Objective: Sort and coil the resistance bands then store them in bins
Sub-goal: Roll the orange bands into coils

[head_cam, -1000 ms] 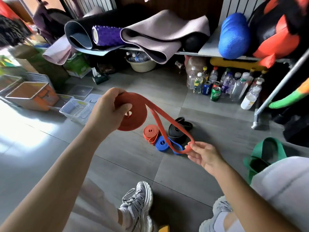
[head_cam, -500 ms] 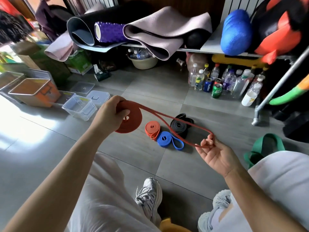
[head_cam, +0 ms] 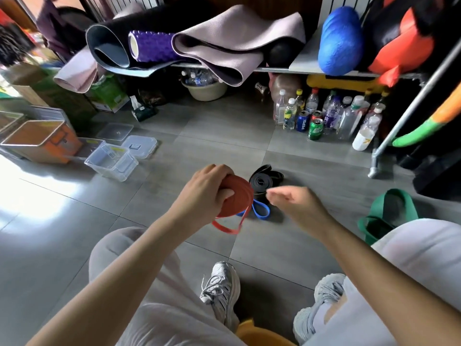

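head view: one picture, looking down at the floor (head_cam: pixel 74 221)
left hand (head_cam: pixel 207 193): near the middle; grip curled tight round the red band, thumb on the flat side, fingers over the top edge
red band (head_cam: pixel 238 199): wound into a flat round coil, held up in the air over the floor; short loose loop hanging at 6 o'clock of the coil
right hand (head_cam: pixel 296 203): at 3 o'clock of the coil, close but not touching; grip narrow, fingers softly bent, holding nothing; a bit blurry
black band (head_cam: pixel 264 182): on the floor at 1 o'clock of the coil, partly coiled
blue band (head_cam: pixel 262 212): on the floor at 4 o'clock of the coil, just beside the black band, part hidden behind the red band
green band (head_cam: pixel 389 211): on the floor far off at 3 o'clock, next to the right knee
clear bin (head_cam: pixel 111 162): on the floor at 10 o'clock, top open, two clear lids (head_cam: pixel 141 144) lying just behind
orange box (head_cam: pixel 37 141): at 9 o'clock of the clear bin
bottles and cans (head_cam: pixel 324 116): standing on the floor at 1 o'clock, under the shelf
shelf (head_cam: pixel 287 69): at 12 o'clock, with rolled mats (head_cam: pixel 224 41), a purple roller (head_cam: pixel 152 46) and a blue ball (head_cam: pixel 339 41)
shoes (head_cam: pixel 222 288): at 6 o'clock
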A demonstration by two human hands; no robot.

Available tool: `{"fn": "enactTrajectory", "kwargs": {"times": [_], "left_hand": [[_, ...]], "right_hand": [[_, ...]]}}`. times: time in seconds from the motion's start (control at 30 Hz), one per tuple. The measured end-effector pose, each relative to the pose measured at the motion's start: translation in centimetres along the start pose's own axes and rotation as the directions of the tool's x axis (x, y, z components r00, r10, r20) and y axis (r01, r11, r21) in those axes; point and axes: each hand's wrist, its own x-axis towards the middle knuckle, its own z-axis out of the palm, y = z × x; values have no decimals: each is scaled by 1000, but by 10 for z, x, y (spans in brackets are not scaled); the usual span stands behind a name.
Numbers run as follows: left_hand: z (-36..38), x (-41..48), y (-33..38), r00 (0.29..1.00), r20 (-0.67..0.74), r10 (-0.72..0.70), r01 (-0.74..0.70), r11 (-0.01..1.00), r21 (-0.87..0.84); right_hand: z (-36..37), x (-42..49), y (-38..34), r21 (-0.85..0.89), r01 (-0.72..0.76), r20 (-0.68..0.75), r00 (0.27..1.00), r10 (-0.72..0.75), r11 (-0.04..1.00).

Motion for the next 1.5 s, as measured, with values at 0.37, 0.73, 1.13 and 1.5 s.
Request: {"fn": "enactTrajectory", "kwargs": {"times": [0.37,0.73,1.13,1.5], "left_hand": [[18,-17,11,998,-64,-2,-10,980,-198],[16,-16,14,995,-25,-94,78,923,-377],[15,-21,22,997,28,72,-67,989,-129],[23,-29,16,971,-62,-232,147,778,-611]], "right_hand": [[10,-10,-31,280,110,19,993,-120,954],[0,-17,-34,212,118,31,991,-127,970],[9,-18,-43,-225,183,36,983,-180,957],[-1,-34,-34,102,56,10,998,-57,993]]}}
